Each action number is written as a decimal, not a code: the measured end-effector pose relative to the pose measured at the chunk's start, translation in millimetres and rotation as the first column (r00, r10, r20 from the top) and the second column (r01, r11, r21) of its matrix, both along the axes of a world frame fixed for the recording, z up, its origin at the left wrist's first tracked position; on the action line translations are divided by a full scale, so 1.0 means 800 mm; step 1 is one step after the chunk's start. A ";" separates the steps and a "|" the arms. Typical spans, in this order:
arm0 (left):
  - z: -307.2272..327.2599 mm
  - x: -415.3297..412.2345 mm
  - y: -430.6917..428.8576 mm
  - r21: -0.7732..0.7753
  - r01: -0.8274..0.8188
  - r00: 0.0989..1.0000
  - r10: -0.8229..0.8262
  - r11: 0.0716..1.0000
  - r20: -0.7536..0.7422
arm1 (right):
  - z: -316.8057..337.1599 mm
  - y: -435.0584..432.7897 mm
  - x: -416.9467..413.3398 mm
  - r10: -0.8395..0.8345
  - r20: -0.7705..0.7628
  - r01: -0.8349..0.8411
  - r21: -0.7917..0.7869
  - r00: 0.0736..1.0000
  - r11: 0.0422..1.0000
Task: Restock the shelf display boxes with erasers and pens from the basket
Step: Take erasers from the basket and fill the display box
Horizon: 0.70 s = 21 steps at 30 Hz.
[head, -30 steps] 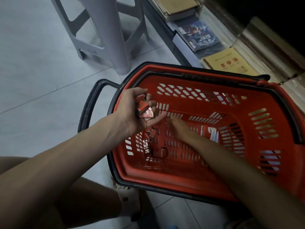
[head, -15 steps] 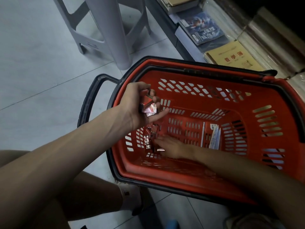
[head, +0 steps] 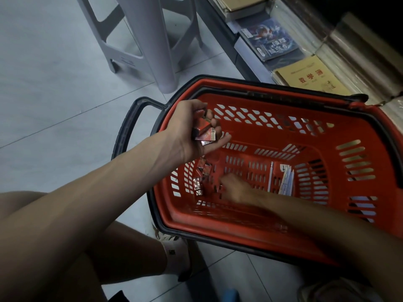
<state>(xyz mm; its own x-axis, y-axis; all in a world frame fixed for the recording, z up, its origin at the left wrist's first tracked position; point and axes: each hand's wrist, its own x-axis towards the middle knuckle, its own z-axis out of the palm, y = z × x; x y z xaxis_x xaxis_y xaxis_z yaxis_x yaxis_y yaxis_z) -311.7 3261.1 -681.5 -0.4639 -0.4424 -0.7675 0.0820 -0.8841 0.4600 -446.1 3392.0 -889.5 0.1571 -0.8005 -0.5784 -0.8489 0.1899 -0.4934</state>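
Several red-wrapped erasers [head: 204, 133] are gripped in the curled left hand [head: 188, 129] over the left end of the basket [head: 218, 225], while the right hand [head: 236, 189] rests on its floor near loose erasers [head: 199, 186], grip too blurred to tell.

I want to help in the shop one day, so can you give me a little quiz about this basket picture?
1. True or false: the left hand holds several erasers over the basket.
2. Where do the pens lie? A) in the left hand B) on the basket's bottom C) in the right hand
3. Fill in: the right hand reaches down into the ____.

Key: 1 true; 2 B; 3 basket.
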 end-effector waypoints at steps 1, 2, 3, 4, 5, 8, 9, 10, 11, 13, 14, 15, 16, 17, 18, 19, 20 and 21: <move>0.001 0.000 0.000 -0.008 -0.002 1.000 0.002 1.000 0.009 | -0.003 -0.001 -0.005 -0.036 -0.028 0.036 0.023 0.999 0.999; 0.001 -0.001 0.000 -0.014 -0.006 1.000 0.006 1.000 0.021 | -0.006 0.000 -0.011 -0.063 -0.053 0.065 0.030 0.997 0.997; 0.001 -0.001 0.001 -0.018 -0.010 0.999 0.011 1.000 0.035 | -0.008 0.001 -0.018 -0.099 -0.062 0.100 0.023 0.993 0.995; 0.000 -0.001 0.002 -0.018 -0.012 0.999 0.013 1.000 0.047 | -0.013 0.003 -0.027 -0.140 -0.050 0.141 0.001 0.989 0.990; -0.001 -0.002 0.002 -0.019 -0.009 0.998 0.010 1.000 0.058 | -0.017 0.005 -0.037 -0.203 -0.025 0.203 0.005 0.979 0.979; -0.004 -0.003 0.008 -0.018 0.018 0.998 -0.017 1.000 0.058 | -0.014 0.003 -0.059 -0.408 0.011 0.406 0.077 0.913 0.911; -0.007 -0.004 0.010 -0.017 0.034 0.998 -0.033 0.999 0.058 | -0.007 0.001 -0.064 -0.474 0.030 0.469 0.102 0.880 0.877; -0.010 -0.005 0.013 -0.018 0.050 0.997 -0.049 0.999 0.060 | 0.006 -0.002 -0.067 -0.543 0.064 0.532 0.128 0.838 0.837; -0.014 -0.005 0.015 -0.017 0.062 0.996 -0.060 0.998 0.063 | 0.023 -0.005 -0.070 -0.613 0.114 0.593 0.167 0.782 0.787; -0.021 -0.006 0.020 -0.004 0.072 0.996 -0.071 0.997 0.059 | 0.066 -0.008 -0.077 -0.699 0.208 0.666 0.215 0.684 0.715; -0.024 -0.008 0.023 -0.001 0.076 0.996 -0.075 0.997 0.056 | 0.092 -0.007 -0.081 -0.711 0.256 0.682 0.205 0.655 0.702; -0.024 -0.009 0.027 -0.002 0.079 0.995 -0.079 0.997 0.053 | 0.123 -0.005 -0.085 -0.713 0.308 0.694 0.191 0.630 0.695; -0.023 -0.012 0.031 -0.001 0.079 0.996 -0.079 0.997 0.048 | 0.156 -0.002 -0.088 -0.706 0.362 0.702 0.169 0.609 0.692; -0.020 -0.015 0.037 0.006 0.075 0.996 -0.075 0.997 0.042 | 0.190 0.001 -0.088 -0.691 0.416 0.708 0.142 0.591 0.692; -0.017 -0.018 0.044 0.023 0.065 0.997 -0.065 0.998 0.032 | 0.226 0.005 -0.087 -0.668 0.462 0.710 0.109 0.584 0.696; -0.011 -0.022 0.052 0.049 0.058 0.998 -0.058 0.997 0.016 | 0.259 0.009 -0.086 -0.642 0.494 0.710 0.068 0.586 0.701; -0.005 -0.027 0.060 0.076 0.056 0.998 -0.056 0.995 -0.001 | 0.291 0.014 -0.084 -0.620 0.512 0.711 0.025 0.595 0.703; 0.002 -0.031 0.069 0.097 0.058 0.998 -0.056 0.994 -0.022 | 0.321 0.019 -0.081 -0.599 0.525 0.709 -0.013 0.605 0.705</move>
